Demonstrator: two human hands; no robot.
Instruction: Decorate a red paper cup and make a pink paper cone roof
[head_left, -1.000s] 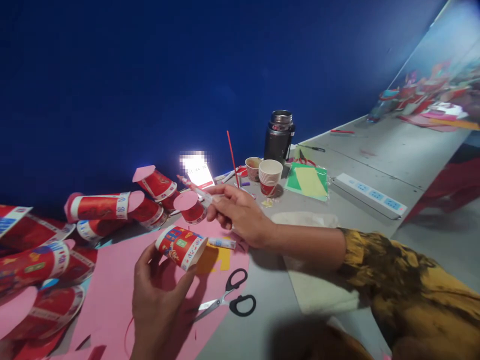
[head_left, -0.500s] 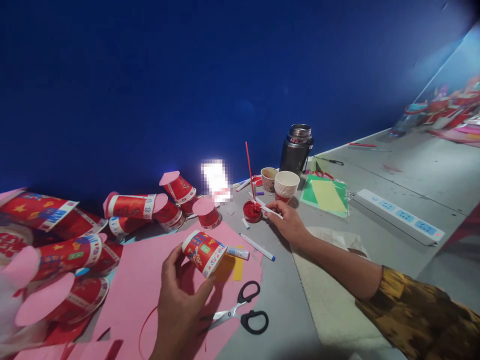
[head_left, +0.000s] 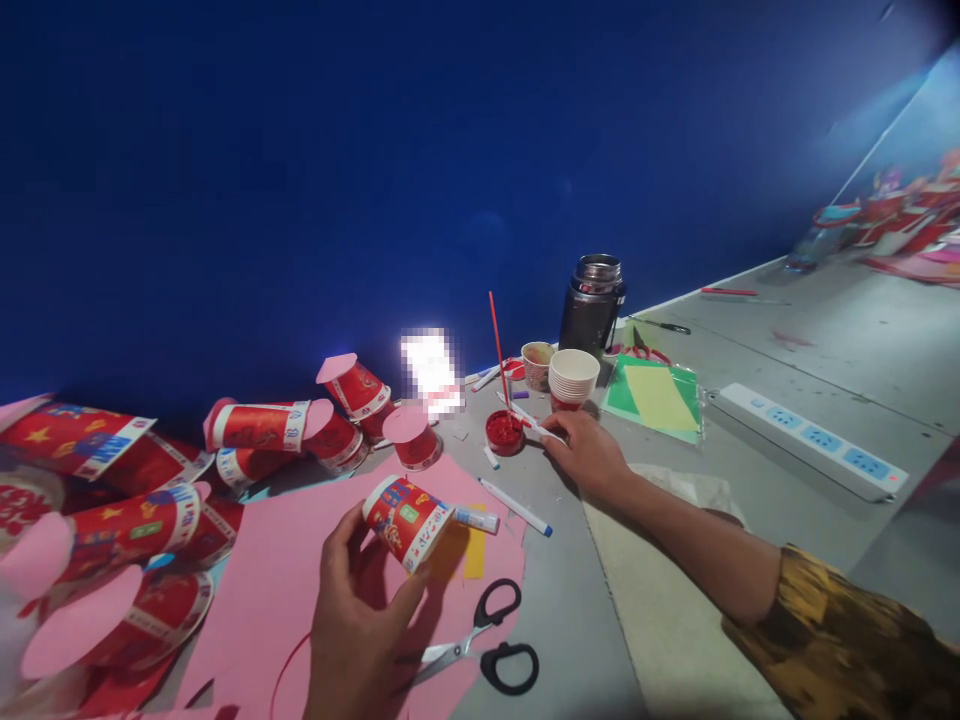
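Note:
My left hand (head_left: 364, 590) is closed around a red patterned paper cup (head_left: 405, 522), tilted above a pink paper sheet (head_left: 277, 560). My right hand (head_left: 589, 452) pinches the near end of a slim white pen (head_left: 527, 418), partly hidden by the fingers. The pen lies at a slant beside a small round pot of red paint (head_left: 504, 432), which has a thin red stick (head_left: 498, 345) standing in it. Black-handled scissors (head_left: 472, 640) lie open on the pink sheet, right of my left hand. A glue stick (head_left: 477, 519) is just behind the held cup.
Red cups with pink discs (head_left: 142, 520) crowd the left side. A white marker (head_left: 516, 506) lies mid-table. Stacked paper cups (head_left: 574, 375) and a dark flask (head_left: 592, 305) stand by the blue wall. A power strip (head_left: 814, 440) and green sheets (head_left: 652, 397) are at the right.
My right hand has shifted slightly, now gripping nearer the pen's end, with the pen lying closer along the paint pot. My left hand still holds the cup almost unmoved.

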